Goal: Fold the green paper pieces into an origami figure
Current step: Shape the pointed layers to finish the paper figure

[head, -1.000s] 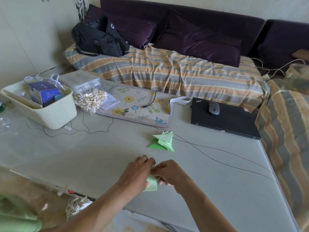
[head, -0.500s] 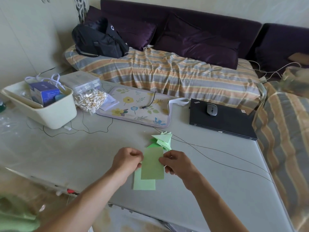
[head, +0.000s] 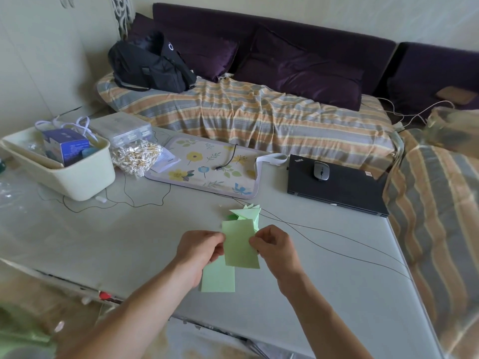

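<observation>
1. Head view: a green sheet hung between both hands above the desk.
2. Left hand pinched its left edge; right hand pinched its right.
3. Another sheet lay flat beneath; folded pieces sat just behind.

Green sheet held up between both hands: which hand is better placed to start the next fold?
Right, probably. The right hand pinches the green sheet at its free right edge; the left hand also overlaps the second sheet below.
</observation>
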A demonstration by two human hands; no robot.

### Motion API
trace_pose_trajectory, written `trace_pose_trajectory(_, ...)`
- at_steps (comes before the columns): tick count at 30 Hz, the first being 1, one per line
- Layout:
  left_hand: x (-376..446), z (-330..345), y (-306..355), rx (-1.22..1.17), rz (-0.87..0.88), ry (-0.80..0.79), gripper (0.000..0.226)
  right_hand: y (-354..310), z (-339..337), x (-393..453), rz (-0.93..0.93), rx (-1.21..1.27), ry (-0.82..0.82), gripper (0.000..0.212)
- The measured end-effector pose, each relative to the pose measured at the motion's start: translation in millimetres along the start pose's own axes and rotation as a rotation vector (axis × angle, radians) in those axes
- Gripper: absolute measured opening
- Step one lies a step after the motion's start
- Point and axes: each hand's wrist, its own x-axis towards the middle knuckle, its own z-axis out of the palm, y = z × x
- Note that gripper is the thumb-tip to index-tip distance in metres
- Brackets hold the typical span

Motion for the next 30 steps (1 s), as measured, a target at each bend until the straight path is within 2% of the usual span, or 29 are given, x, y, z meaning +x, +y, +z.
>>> trace_pose_trajectory(4, 1.6, 1.1, -2.6, -0.011, 0.024, 0.001, 0.007, -1.4, -0.2, -9.1, -0.245, -0.202, 0.001, 0.01)
trace_pose_trajectory(7, 1.5, 3.4, -2.8, -0.006, 0.022, -0.031, 0.008, 3.7, 3.3, -11.7, -0.407, -0.26, -0.021, 0.017)
trace_pose_trajectory(11, 0.6, 6.9, -3.0, 0.127, 0.167, 0.052, 0.006, 7.6, 6.1, -10.7, -0.549, -0.316, -0.045, 0.032)
trace_pose_trajectory(13, -1.0, 6.3, -2.6, 0.209, 0.243, 0.088, 0.008, 7.8, 5.7, -10.7, -0.574, -0.324, -0.06, 0.031)
trace_pose_trajectory(17, -1.5, 5.2, 2.2, 0.242, 0.291, -0.013, 0.008, 10.6, 6.1, -8.7, -0.624, -0.352, -0.085, 0.023)
trace_pose_trajectory(21, -6.8, 5.8, 9.9, 0.286, 0.216, -0.141, 0.054, 10.4, 7.6, -7.1, -0.639, -0.372, -0.08, 0.015)
trace_pose_trajectory(22, -10.0, 6.9, 10.5, 0.318, 0.226, -0.15, 0.055, 9.9, 8.1, -7.3, -0.635, -0.369, -0.078, 0.014)
trace_pose_trajectory(27, -11.9, 8.7, 7.6, 0.418, 0.333, -0.069, 0.017, 7.9, 7.8, -7.5, -0.577, -0.311, -0.142, 0.009)
trace_pose_trajectory(30, -10.9, 3.8, 9.3, 0.521, 0.41, -0.052, 0.018, 8.5, 5.1, -4.5, -0.547, -0.296, -0.115, 0.006)
